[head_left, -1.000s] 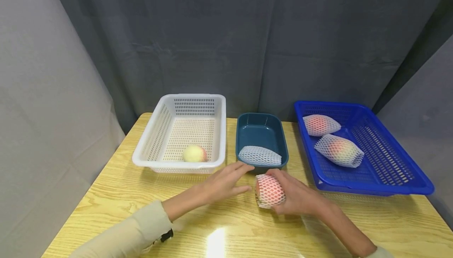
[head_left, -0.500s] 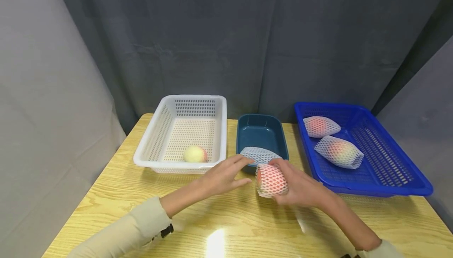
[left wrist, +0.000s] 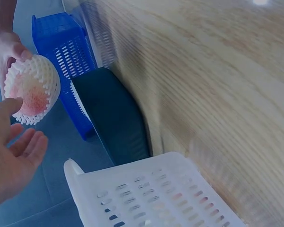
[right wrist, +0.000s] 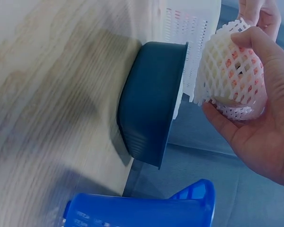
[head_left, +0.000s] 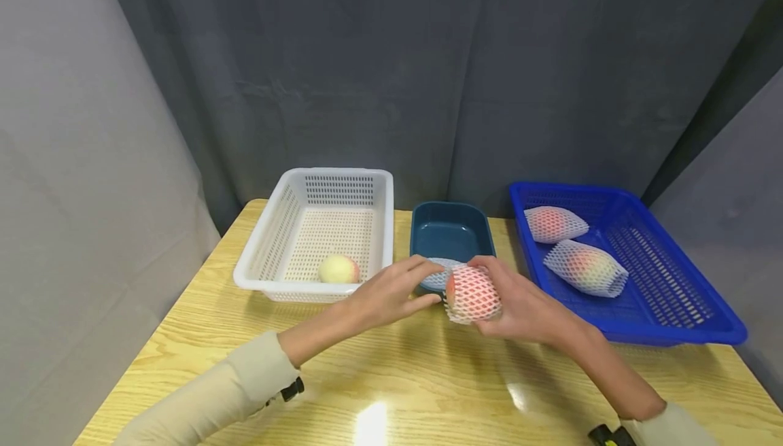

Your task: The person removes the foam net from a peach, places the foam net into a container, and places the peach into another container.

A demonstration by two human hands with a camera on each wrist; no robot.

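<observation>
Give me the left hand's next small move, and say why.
Probably pinch the edge of the foam net and peel it back: the right hand holds the netted fruit with bare skin facing the left hand, a bare fruit lies in the white basket, and a loose net rests in the teal tray.

The person's beige-sleeved arms angle toward the wooden desk's far edge, bare left hand parted, bare right hand curled, gripping.
</observation>
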